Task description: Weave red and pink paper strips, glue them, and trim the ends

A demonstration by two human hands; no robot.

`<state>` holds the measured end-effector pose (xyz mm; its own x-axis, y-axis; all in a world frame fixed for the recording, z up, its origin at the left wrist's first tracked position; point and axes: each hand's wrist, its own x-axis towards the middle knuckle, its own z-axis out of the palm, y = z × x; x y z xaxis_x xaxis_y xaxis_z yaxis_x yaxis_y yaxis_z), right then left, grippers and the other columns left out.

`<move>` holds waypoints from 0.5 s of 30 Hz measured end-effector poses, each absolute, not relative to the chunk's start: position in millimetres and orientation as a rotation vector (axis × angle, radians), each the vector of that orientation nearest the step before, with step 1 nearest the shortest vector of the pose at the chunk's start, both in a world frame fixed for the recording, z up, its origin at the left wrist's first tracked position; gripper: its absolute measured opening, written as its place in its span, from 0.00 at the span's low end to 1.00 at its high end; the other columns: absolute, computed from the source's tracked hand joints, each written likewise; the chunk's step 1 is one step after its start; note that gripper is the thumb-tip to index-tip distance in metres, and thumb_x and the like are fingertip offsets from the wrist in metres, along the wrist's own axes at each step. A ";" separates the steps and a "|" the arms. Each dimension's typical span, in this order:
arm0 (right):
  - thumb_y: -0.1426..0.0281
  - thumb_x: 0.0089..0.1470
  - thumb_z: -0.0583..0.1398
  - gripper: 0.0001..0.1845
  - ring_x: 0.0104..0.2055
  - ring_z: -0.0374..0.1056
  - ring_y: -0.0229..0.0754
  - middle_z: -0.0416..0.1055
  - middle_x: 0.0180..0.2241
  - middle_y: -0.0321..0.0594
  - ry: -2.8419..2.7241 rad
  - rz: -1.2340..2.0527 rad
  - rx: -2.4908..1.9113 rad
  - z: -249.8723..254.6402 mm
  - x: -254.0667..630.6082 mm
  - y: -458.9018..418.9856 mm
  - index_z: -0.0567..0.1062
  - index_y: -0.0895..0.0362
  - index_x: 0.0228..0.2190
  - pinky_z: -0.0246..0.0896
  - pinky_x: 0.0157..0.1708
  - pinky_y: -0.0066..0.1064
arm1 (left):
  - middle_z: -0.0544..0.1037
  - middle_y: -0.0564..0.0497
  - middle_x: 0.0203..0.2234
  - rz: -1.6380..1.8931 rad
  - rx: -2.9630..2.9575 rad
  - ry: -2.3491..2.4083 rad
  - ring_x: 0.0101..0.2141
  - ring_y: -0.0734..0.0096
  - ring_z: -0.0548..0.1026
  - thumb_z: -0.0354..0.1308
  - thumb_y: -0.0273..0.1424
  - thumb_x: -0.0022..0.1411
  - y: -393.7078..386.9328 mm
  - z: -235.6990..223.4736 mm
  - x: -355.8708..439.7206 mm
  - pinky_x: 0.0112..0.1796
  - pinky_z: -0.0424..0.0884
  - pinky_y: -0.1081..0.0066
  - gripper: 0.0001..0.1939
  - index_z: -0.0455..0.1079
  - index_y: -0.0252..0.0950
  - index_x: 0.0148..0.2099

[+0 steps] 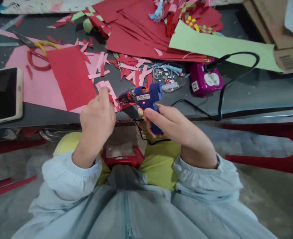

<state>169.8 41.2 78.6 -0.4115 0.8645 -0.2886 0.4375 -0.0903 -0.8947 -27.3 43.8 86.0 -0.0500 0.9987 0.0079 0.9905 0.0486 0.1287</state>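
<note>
My right hand [168, 121] is wrapped around the handle of a blue hot glue gun [150, 94], whose small red light is lit. A clear glue stick [170, 86] pokes out of its back end. The gun's nozzle points left, toward my left hand [98, 116]. That hand is closed in a pinch at a red and pink paper piece [123, 108] by the table's front edge; its fingertips are partly hidden. Cut pink and red strips [136, 71] lie scattered just beyond both hands.
Left are a phone [5, 94], scissors [40, 54] and a red sheet [73, 78] on pink paper. Behind are stacked red sheets [138, 30] and a green sheet [218, 46]. A dish of small beads [168, 78] stands near a purple power adapter [206, 79] with a black cord [222, 96].
</note>
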 end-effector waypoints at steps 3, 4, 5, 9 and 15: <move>0.49 0.63 0.50 0.29 0.20 0.63 0.32 0.66 0.18 0.35 -1.831 1.498 -1.418 80.8 170.0 41.4 0.68 0.57 0.22 0.57 0.23 0.26 | 0.79 0.43 0.41 0.113 2.159 2.227 0.38 0.60 0.79 0.41 0.26 0.65 43.8 85.7 -27.2 0.35 0.69 0.69 0.21 0.61 0.35 0.59; 0.49 0.63 0.50 0.29 0.20 0.63 0.32 0.66 0.17 0.35 -1.831 1.499 -1.419 81.2 169.9 41.4 0.67 0.57 0.21 0.57 0.23 0.26 | 0.80 0.43 0.41 0.105 2.170 2.230 0.38 0.61 0.79 0.41 0.26 0.65 43.7 85.8 -27.2 0.35 0.69 0.69 0.21 0.61 0.34 0.59; 0.49 0.63 0.49 0.29 0.19 0.63 0.32 0.66 0.17 0.35 -1.827 1.501 -1.422 81.4 169.8 41.4 0.67 0.57 0.21 0.57 0.23 0.26 | 0.80 0.43 0.41 0.100 2.178 2.230 0.37 0.61 0.79 0.41 0.26 0.65 43.7 85.9 -27.2 0.35 0.69 0.69 0.21 0.61 0.34 0.59; 0.47 0.62 0.50 0.28 0.19 0.62 0.32 0.67 0.18 0.34 -1.792 1.516 -1.420 80.0 169.9 41.2 0.67 0.57 0.24 0.57 0.23 0.26 | 0.79 0.42 0.40 0.113 2.183 2.222 0.37 0.60 0.79 0.41 0.26 0.65 43.4 86.1 -27.2 0.34 0.69 0.68 0.21 0.61 0.34 0.58; 0.47 0.61 0.51 0.27 0.20 0.63 0.33 0.69 0.20 0.34 -1.793 1.545 -1.419 81.6 170.8 41.2 0.68 0.57 0.27 0.58 0.23 0.26 | 0.80 0.43 0.39 0.144 2.156 2.222 0.37 0.61 0.78 0.41 0.27 0.65 43.4 85.0 -27.7 0.35 0.69 0.69 0.21 0.63 0.36 0.58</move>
<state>170.8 41.2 81.6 -0.4180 0.8529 -0.3128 0.4357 -0.1139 -0.8929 -27.7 43.4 85.0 -0.0318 0.9989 0.0340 0.9949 0.0284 0.0963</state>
